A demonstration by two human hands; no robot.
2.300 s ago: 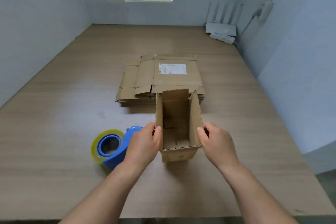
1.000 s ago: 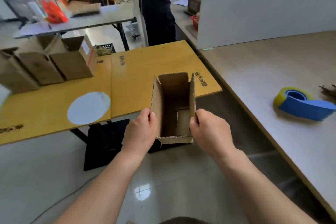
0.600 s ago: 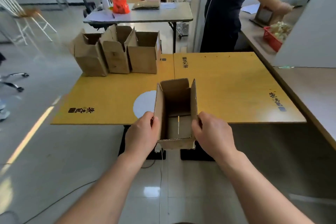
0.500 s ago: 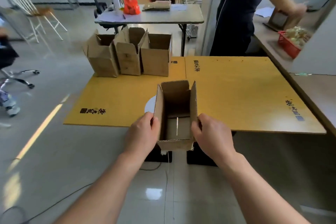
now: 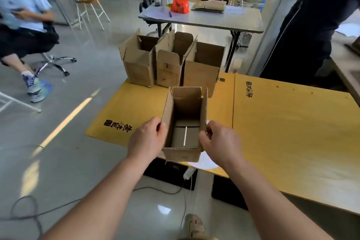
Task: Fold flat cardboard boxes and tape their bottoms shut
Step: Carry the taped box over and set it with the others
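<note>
I hold an upright, open-topped cardboard box [image 5: 185, 122] in the air over the near edge of a low yellow table [image 5: 282, 132]. My left hand [image 5: 147, 141] grips its left wall and my right hand [image 5: 219, 141] grips its right wall. Inside, the bottom flaps meet along a thin bright slit. Three more folded boxes [image 5: 171, 60] stand side by side with their top flaps up at the table's far left corner.
A grey table [image 5: 204, 16] with a red bag [image 5: 180, 2] and papers stands behind. A person sits on a wheeled chair [image 5: 25, 31] at far left; another stands at far right [image 5: 307, 25]. Cables lie on the glossy floor [image 5: 58, 161].
I have turned left from the wooden worktable with the tape dispenser, carrying the box. The view has swung to the yellow table and the box now hovers nearer the standing boxes.
</note>
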